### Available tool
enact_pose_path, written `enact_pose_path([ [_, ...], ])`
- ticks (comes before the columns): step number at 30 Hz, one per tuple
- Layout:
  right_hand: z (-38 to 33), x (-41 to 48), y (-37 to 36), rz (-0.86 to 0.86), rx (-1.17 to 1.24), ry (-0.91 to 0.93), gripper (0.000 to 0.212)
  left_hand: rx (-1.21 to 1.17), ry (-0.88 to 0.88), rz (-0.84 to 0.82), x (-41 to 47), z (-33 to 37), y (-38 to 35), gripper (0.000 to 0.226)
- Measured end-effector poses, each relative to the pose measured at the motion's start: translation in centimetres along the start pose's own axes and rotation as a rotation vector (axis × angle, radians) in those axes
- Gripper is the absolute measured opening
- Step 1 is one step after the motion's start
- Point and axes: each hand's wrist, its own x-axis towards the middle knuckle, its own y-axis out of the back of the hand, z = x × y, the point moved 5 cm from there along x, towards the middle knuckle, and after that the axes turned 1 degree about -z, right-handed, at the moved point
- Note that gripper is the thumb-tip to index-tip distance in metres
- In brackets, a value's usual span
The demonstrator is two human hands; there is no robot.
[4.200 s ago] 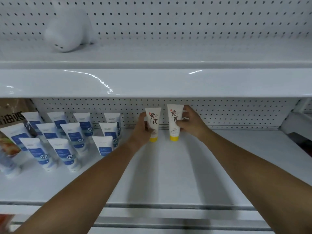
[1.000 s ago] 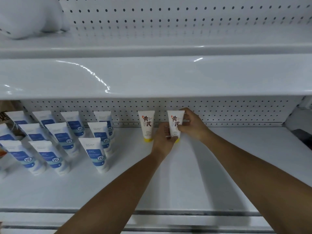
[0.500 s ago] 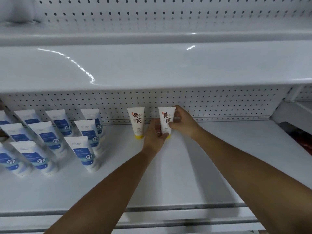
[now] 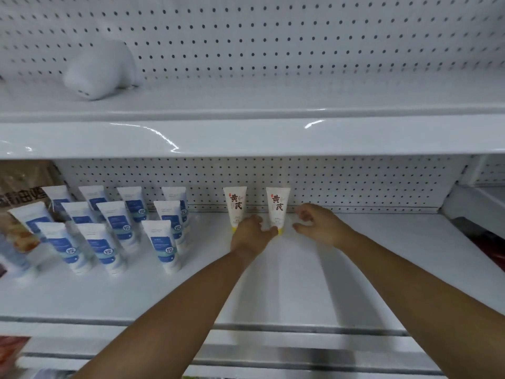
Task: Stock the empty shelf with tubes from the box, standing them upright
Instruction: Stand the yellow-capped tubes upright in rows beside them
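The left grip lies low on the shelf, between the feet of the left tube and the right tube. Its thumb tip is against the yellow cap of the right tube and its fingers are loosely bent, closing on nothing. The right grip hovers just beside the same tube on its other side, fingers relaxed and half curled, apart from it and empty. Both tubes stand upright on their caps at the back of the shelf, near the pegboard panel, with a gap between them. We judge the task to be at an early stage: two tubes are placed, the second appears to be receiving a steadying touch, and the broad stretch of shelf to the right and in front of them is yet to be filled. The box is not in view, so we cannot say how many tubes are left. To the left on the same shelf stands a block of blue-labelled tubes, several rows deep, and beyond them a brown package, partly cut off. The upper shelf carries one white rounded object; the fixture is white and glossy, with glare along its front edge.
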Motion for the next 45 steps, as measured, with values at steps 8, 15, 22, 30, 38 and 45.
enact_pose_path([
  [8, -3.3, -4.7, -0.2, -0.101, -0.306, 0.205, 0.05, 0.609, -0.285, 0.02, -5.8, 1.7, 4.7, 0.062],
  [15, -10.7, -5.4, -2.5, -0.157, -0.341, 0.38, 0.049, 0.668, -0.266, 0.105, -10.9, -0.1, 11.6, 0.063],
  [22, -22.6, -4.8, -4.6, -0.141, -0.329, 0.565, 0.044, 0.638, -0.139, 0.223, -15.2, -3.5, 21.8, 0.054],
  [30, -39.7, -3.5, -11.2, -0.144, -0.363, 0.79, 0.042, 0.638, -0.01, 0.339, -22.0, -12.5, 35.2, 0.055],
  [38, -54.1, -6.2, -26.4, -0.307, -0.399, 0.937, 0.05, 0.709, 0.204, 0.394, -31.3, -25.6, 47.7, 0.045],
  [45, -63.0, -9.4, -39.2, -0.437, -0.405, 1.081, 0.05, 0.704, 0.397, 0.362, -40.2, -37.2, 53.6, 0.062],
])
